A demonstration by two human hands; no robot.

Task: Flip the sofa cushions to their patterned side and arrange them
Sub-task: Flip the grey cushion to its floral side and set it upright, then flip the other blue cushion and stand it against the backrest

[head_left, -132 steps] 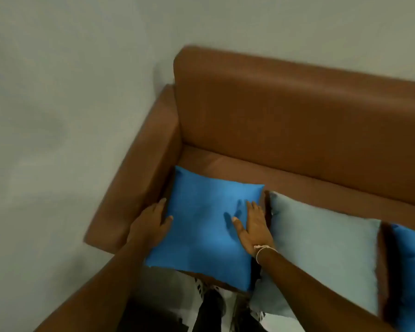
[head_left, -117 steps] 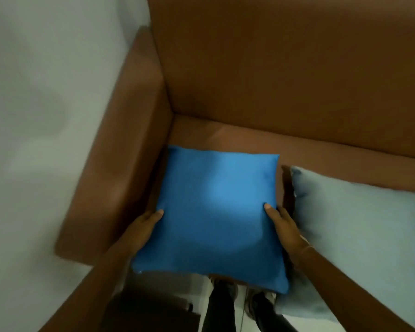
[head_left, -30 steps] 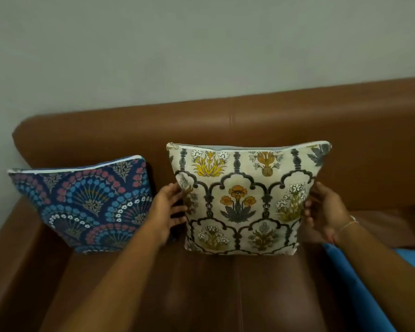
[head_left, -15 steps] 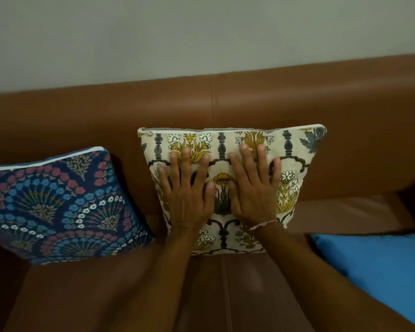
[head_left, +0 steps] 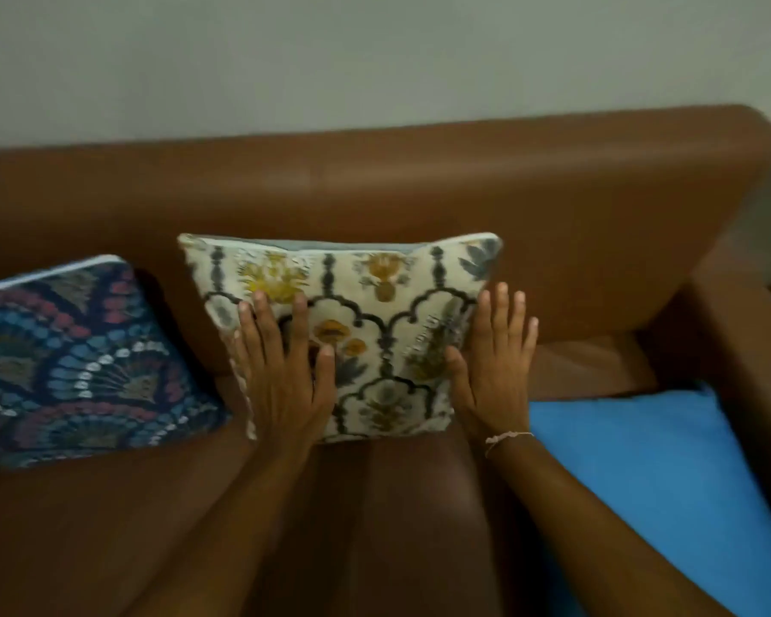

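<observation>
A cream cushion with a floral arch pattern (head_left: 375, 331) stands upright against the backrest of the brown sofa (head_left: 419, 180), pattern facing me. My left hand (head_left: 286, 371) lies flat on its left part, fingers spread. My right hand (head_left: 495, 362) rests flat at its right edge, fingers straight. To the left leans a dark blue cushion with a fan pattern (head_left: 76, 362), patterned side out. A plain blue cushion (head_left: 668, 474) lies flat on the seat at the right, plain side up.
The sofa's right armrest (head_left: 748, 349) rises beside the plain blue cushion. A pale wall (head_left: 375, 60) stands behind the backrest. Bare brown seat (head_left: 397, 505) stretches in front of the cream cushion.
My hands have slid apart from the middle of the cream cushion toward its left and right sides. The view has shifted right, showing the right armrest.
</observation>
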